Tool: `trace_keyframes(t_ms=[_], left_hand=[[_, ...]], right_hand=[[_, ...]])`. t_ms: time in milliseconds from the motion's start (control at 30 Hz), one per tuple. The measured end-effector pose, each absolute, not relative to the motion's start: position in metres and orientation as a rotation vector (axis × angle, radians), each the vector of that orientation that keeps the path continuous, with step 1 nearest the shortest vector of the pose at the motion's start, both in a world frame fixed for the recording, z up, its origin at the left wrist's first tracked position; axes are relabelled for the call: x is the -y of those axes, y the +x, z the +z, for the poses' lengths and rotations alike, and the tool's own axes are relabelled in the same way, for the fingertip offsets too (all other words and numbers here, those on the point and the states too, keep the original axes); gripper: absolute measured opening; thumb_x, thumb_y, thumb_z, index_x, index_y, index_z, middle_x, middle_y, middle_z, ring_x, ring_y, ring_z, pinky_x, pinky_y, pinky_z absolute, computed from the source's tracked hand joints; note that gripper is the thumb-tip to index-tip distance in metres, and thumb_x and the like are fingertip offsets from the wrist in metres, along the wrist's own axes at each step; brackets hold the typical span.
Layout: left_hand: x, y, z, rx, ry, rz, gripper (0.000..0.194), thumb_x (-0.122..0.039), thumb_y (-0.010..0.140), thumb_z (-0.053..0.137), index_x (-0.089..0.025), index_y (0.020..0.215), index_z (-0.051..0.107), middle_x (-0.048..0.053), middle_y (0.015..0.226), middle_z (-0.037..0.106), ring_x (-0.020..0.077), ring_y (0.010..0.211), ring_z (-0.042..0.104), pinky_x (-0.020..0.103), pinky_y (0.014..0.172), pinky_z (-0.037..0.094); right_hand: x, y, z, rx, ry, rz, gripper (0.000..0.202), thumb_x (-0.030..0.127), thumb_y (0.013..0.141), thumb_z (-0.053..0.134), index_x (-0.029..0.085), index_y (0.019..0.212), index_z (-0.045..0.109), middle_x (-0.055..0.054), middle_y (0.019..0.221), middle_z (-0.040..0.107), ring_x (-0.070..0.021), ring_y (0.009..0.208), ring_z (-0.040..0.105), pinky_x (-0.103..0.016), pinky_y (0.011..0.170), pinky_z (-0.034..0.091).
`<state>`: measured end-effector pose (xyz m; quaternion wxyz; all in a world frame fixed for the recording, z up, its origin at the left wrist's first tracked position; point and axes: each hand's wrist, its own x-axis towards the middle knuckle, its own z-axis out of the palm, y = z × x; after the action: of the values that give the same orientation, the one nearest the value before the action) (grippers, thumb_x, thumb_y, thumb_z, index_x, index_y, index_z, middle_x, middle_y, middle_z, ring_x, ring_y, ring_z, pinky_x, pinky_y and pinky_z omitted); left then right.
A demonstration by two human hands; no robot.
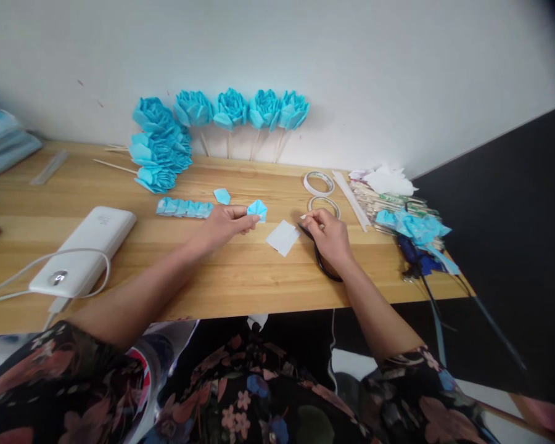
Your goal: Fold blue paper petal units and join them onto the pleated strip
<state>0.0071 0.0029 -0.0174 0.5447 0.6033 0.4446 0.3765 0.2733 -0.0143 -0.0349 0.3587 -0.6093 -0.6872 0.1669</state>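
My left hand pinches a folded light-blue paper petal between thumb and fingers, above the wooden table. To its right, my right hand is closed in a pinch at a small white piece, too small to name for certain. Black-handled scissors lie beneath that hand, partly hidden by it. Between the hands rests a square white paper stack. One loose blue folded piece sits just behind my left hand, beside a row of overlapping blue folded pieces.
Two tape rolls lie behind my right hand, near a white strip. Blue paper roses on sticks lean on the wall; others are piled left. A white power bank with cable stands left. Sticks and scraps clutter the right.
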Motion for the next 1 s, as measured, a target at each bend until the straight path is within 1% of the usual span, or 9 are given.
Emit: trace_keyframes(t_ms=[167,267,400,567,767,900,1000], left_hand=[[-0.003,0.008,-0.014,-1.041,1.398,0.867,0.033,-0.045,0.075,0.068,-0.016,0.062,0.060,-0.001,0.061,0.057,0.0108,0.061,0.050,0.026,0.063,0.041],[-0.002,0.007,-0.011,-1.037,1.395,0.839,0.031,-0.043,0.076,0.067,-0.016,0.061,0.059,-0.001,0.060,0.055,0.0102,0.060,0.049,0.026,0.062,0.040],[-0.002,0.007,-0.009,-1.023,1.365,0.859,0.031,-0.042,0.077,0.066,-0.017,0.062,0.058,-0.002,0.059,0.054,0.0099,0.058,0.048,0.025,0.060,0.039],[-0.003,0.009,-0.010,-0.979,1.325,0.854,0.028,-0.039,0.076,0.067,-0.017,0.061,0.058,-0.003,0.057,0.053,0.0085,0.056,0.047,0.023,0.059,0.040],[-0.001,0.010,-0.010,-0.980,1.286,0.855,0.026,-0.035,0.079,0.067,-0.017,0.061,0.059,-0.003,0.057,0.054,0.0082,0.056,0.047,0.023,0.058,0.040],[0.000,0.011,-0.009,-0.974,1.290,0.857,0.026,-0.034,0.079,0.067,-0.017,0.061,0.059,-0.004,0.057,0.053,0.0078,0.056,0.047,0.023,0.058,0.039],[-0.001,0.011,-0.010,-0.974,1.289,0.852,0.028,-0.036,0.077,0.069,-0.016,0.061,0.059,-0.003,0.057,0.054,0.0078,0.056,0.047,0.023,0.058,0.040]], right_hand=[[0.013,0.246,0.003,1.850,-1.310,0.259,0.013,0.028,0.092,0.059,0.024,0.086,0.069,-0.002,0.082,0.073,-0.0180,0.073,0.065,-0.032,0.066,0.048],[0.006,0.227,0.017,2.008,-1.029,0.104,0.013,0.024,0.093,0.059,0.025,0.088,0.071,-0.002,0.084,0.073,-0.0184,0.078,0.065,-0.034,0.070,0.049],[-0.004,0.209,0.011,2.103,-0.828,-0.118,0.014,0.019,0.092,0.059,0.026,0.093,0.071,-0.003,0.085,0.073,-0.0190,0.080,0.064,-0.036,0.073,0.048],[-0.004,0.204,-0.007,2.098,-0.831,-0.238,0.016,0.017,0.091,0.058,0.027,0.094,0.069,-0.003,0.085,0.071,-0.0193,0.080,0.062,-0.037,0.072,0.048],[0.000,0.205,-0.009,2.138,-0.871,-0.337,0.015,0.017,0.091,0.057,0.027,0.089,0.068,-0.003,0.082,0.072,-0.0185,0.076,0.062,-0.035,0.069,0.049],[-0.001,0.205,-0.009,2.138,-0.847,-0.333,0.015,0.016,0.092,0.057,0.026,0.091,0.068,-0.003,0.083,0.072,-0.0184,0.077,0.062,-0.035,0.070,0.048],[-0.002,0.206,-0.011,2.157,-0.894,-0.294,0.016,0.017,0.092,0.056,0.027,0.090,0.068,-0.003,0.083,0.072,-0.0188,0.077,0.062,-0.036,0.070,0.047]])
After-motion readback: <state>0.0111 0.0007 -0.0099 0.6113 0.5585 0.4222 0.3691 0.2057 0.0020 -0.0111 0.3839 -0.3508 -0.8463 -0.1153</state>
